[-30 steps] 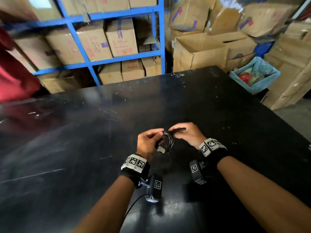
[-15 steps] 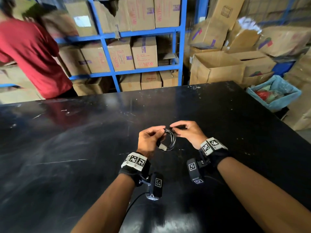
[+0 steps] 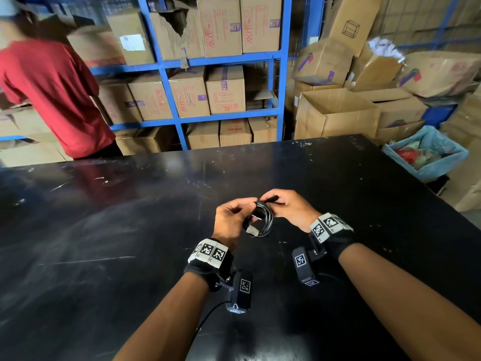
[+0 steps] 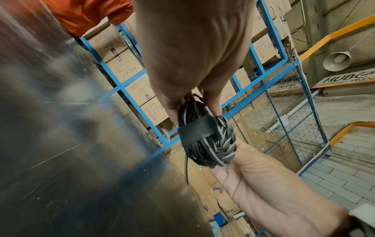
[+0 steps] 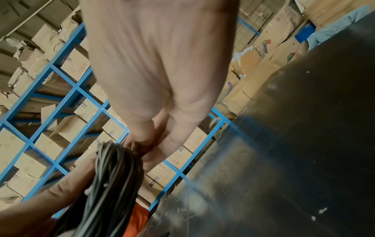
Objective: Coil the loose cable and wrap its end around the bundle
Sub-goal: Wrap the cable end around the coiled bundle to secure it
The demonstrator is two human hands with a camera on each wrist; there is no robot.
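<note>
A small coil of black cable [image 3: 261, 220] hangs between both hands a little above the black table [image 3: 130, 243]. My left hand [image 3: 231, 220] grips the coil's left side with curled fingers. My right hand [image 3: 289, 208] pinches a flat black strap [image 3: 270, 198] at the top of the coil. In the left wrist view the coil [image 4: 205, 144] has a black band [image 4: 198, 129] wrapped across it and a short loose cable end [image 4: 186, 168] hanging down. The right wrist view shows the coil [image 5: 113, 176] edge-on below my right hand's fingers [image 5: 146, 144].
A person in a red shirt [image 3: 52, 95] stands at the table's far left edge. Blue shelving [image 3: 276, 58] with cardboard boxes runs behind the table. Open boxes [image 3: 335, 113] and a blue bin [image 3: 426, 152] sit off the far right corner.
The head camera has tilted up, bringing the person in red and more shelving into view. Both hands keep hold of the coil; the right hand's fingers have shifted at its top.
</note>
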